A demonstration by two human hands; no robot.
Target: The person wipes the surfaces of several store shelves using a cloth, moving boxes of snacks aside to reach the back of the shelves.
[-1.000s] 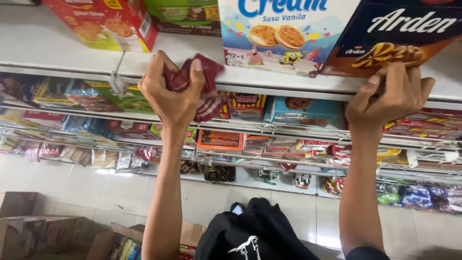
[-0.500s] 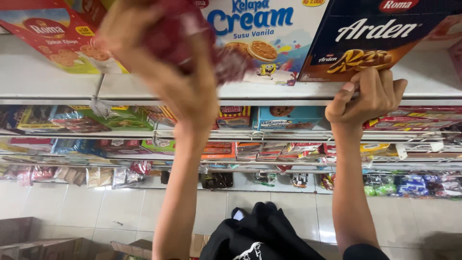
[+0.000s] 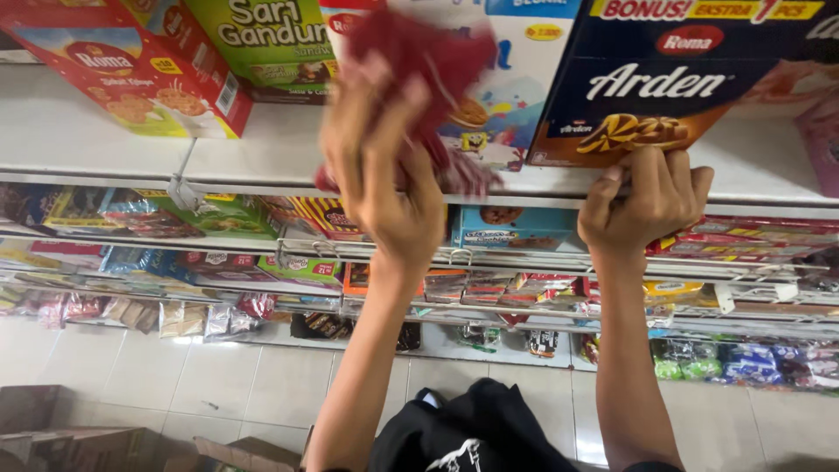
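- Red cardboard led the row: a red biscuit box [image 3: 131, 79] lay tilted at the far left of the white top shelf [image 3: 253, 149], with a green box [image 3: 262, 44] just beside it.
- Your left hand [image 3: 384, 183] was raised in front of the shelf edge, its fingers closed round a blurred dark red wrapper [image 3: 419, 79]; the blur hid how tight that grip was.
- Behind that wrapper stood a white and blue box [image 3: 516, 96], partly covered by it.
- Next came a dark navy box [image 3: 664, 79] printed with golden twisted biscuits, so you had four boxes on that shelf.
- Your right hand [image 3: 642, 205] hooked its curled fingers over the shelf lip below the navy box, holding no package.
- Lower shelves carried rows of small packets, too many and too small to count: a green packet [image 3: 218, 218], a light blue biscuit packet [image 3: 516, 227] between your arms, and red flat packets [image 3: 752, 240] at the right.
- Brown cartons [image 3: 79, 441] sat on the tiled floor [image 3: 218, 376] at the lower left, and a black garment [image 3: 472, 433] showed between your forearms.
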